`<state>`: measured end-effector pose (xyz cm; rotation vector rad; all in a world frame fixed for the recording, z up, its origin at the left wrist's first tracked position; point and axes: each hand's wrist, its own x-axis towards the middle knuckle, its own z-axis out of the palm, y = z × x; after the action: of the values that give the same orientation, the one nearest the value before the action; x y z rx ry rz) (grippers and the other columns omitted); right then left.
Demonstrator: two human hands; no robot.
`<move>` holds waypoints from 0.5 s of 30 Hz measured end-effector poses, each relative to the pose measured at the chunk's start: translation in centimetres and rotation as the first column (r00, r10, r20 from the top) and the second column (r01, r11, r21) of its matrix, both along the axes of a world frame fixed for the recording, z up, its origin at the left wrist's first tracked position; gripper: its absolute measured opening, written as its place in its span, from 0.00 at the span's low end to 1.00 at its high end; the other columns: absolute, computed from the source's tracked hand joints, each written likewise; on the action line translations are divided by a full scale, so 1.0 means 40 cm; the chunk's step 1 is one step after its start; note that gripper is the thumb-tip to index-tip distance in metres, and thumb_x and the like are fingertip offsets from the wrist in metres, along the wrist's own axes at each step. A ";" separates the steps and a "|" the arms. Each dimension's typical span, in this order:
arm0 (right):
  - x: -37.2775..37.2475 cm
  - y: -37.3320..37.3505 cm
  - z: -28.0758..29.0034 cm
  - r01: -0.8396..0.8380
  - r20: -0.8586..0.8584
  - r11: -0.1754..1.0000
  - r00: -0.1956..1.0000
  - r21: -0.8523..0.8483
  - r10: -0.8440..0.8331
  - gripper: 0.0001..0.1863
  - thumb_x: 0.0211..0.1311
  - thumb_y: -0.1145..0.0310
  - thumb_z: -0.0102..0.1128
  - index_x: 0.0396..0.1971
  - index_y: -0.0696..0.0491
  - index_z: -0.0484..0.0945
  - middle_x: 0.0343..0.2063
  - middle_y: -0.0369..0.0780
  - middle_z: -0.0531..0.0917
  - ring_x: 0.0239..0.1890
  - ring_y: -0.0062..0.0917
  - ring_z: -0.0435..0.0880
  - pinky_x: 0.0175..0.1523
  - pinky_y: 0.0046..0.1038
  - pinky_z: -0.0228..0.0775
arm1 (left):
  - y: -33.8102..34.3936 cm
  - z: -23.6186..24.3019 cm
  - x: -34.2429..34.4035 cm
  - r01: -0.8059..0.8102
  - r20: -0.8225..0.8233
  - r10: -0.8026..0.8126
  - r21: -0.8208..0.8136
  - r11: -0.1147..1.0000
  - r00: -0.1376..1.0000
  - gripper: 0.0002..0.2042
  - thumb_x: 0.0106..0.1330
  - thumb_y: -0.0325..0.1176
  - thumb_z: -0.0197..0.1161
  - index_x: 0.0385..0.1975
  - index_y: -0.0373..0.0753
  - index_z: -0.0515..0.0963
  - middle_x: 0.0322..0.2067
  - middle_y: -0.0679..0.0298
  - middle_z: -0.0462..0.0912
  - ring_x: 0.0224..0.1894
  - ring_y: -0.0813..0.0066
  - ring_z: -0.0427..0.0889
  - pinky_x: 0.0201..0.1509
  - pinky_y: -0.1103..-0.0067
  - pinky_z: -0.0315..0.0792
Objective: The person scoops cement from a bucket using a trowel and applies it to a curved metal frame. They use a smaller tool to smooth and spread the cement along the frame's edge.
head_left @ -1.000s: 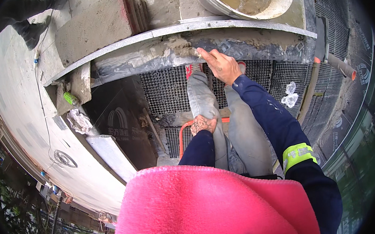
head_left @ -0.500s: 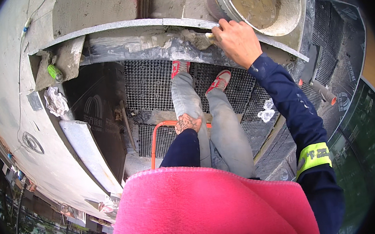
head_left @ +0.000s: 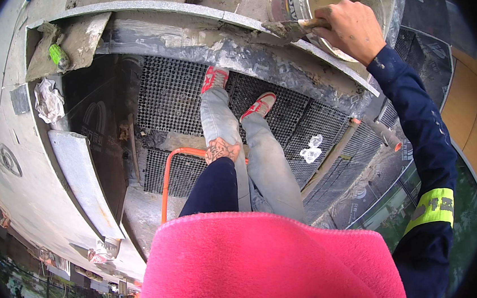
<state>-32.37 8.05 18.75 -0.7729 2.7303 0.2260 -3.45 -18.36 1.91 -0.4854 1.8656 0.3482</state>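
Note:
My right hand (head_left: 349,28) grips the handle of a trowel (head_left: 298,28), whose blade carries grey mortar. It is held just above the stone ledge (head_left: 192,11), in front of the bucket (head_left: 285,2) of murky brownish water. My left hand (head_left: 221,149), tattooed on its back, lies against my leg near the knee, beside an orange metal bar (head_left: 170,162); its fingers are hidden from view. Below the ledge, a grey face smeared with mortar (head_left: 183,40) runs across the front of my feet.
Black dimpled drainage mat (head_left: 171,92) lies under my shoes, with crumpled clear plastic (head_left: 312,149) on it. A green bottle (head_left: 59,57) sits on a stained board at left, near crumpled white paper (head_left: 49,101). A pipe (head_left: 388,136) with an orange end lies at right.
My right hand has moved right and is now in front of the bucket; the trowel blade with mortar has come into plain sight. The whole view has shifted. My left hand stays at my leg.

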 end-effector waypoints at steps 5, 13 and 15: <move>0.007 0.065 0.067 -0.089 0.132 0.995 0.987 -0.032 0.093 0.14 0.54 0.65 0.62 0.42 0.49 0.77 0.18 0.40 0.79 0.25 0.36 0.82 0.31 0.35 0.73 | -0.020 -0.041 0.040 0.052 0.022 -0.053 0.029 0.998 0.998 0.31 0.50 0.58 0.60 0.46 0.38 0.74 0.48 0.54 0.76 0.53 0.59 0.77 0.59 0.66 0.68; 0.157 0.068 -0.098 -0.220 0.140 0.963 0.970 0.155 0.199 0.17 0.59 0.66 0.54 0.49 0.49 0.74 0.38 0.38 0.76 0.48 0.25 0.74 0.47 0.28 0.67 | -0.018 -0.014 0.010 0.030 0.039 -0.031 0.037 0.999 0.999 0.30 0.49 0.56 0.62 0.44 0.37 0.75 0.47 0.52 0.77 0.51 0.59 0.79 0.56 0.67 0.71; 0.134 0.065 -0.140 -0.298 0.065 0.936 0.954 0.189 0.291 0.14 0.59 0.66 0.54 0.46 0.50 0.76 0.38 0.38 0.76 0.47 0.25 0.75 0.46 0.28 0.67 | -0.019 -0.024 0.032 0.048 -0.024 -0.047 0.009 0.999 0.999 0.29 0.49 0.56 0.63 0.42 0.36 0.76 0.45 0.52 0.77 0.50 0.58 0.79 0.55 0.67 0.73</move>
<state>-27.00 10.64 13.16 -1.1135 2.4992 0.5329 -2.16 -19.13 0.94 -0.4317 1.8941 0.3320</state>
